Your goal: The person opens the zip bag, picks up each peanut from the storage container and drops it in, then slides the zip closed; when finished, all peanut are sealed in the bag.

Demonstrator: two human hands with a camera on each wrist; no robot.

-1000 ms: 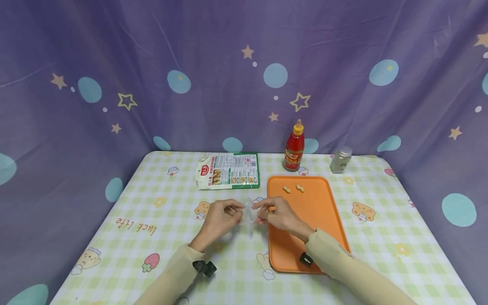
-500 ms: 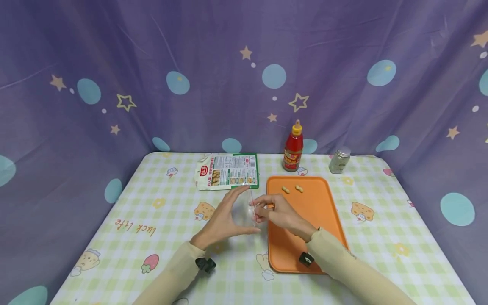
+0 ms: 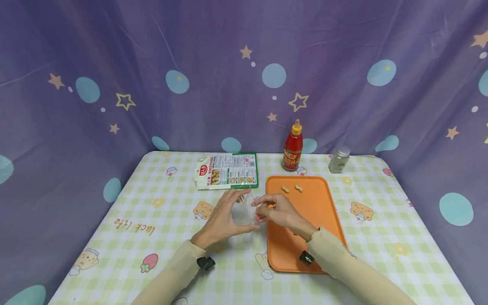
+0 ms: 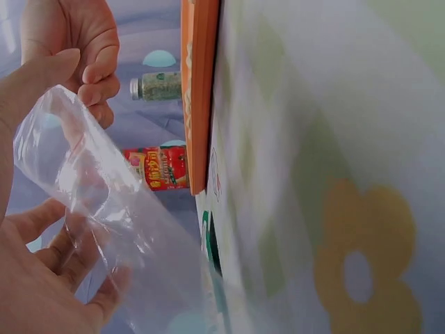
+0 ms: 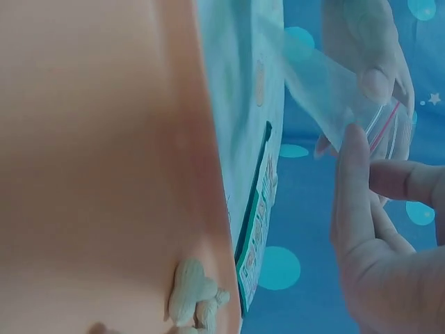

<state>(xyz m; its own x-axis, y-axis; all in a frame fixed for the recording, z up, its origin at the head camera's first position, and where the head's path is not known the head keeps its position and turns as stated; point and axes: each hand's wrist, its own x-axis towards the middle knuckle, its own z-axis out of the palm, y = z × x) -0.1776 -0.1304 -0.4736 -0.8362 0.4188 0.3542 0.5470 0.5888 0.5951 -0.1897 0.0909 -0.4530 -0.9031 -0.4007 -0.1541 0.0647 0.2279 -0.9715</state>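
Two hands are at work on one clear bag (image 4: 122, 209), which is off the tablecloth, just left of the orange tray (image 3: 310, 207). The right hand (image 3: 280, 212) pinches the bag between thumb and fingertips close to its pink zip line (image 5: 386, 125). The left hand (image 3: 224, 219) forms a wide arch: thumb and fingers stand apart, with the bag in the span between them. Glare on the clear film leaves it uncertain how firmly the left fingertips press its edges.

Key relation: the bag lies to the left of the right fingertips, its long axis sloping from the zip end down and to the person's left. Neither hand is clearly nearer; both are at the zip end.

Peanuts (image 3: 285, 189) lie on the tray; a printed packet (image 3: 228, 171) lies beyond the hands.
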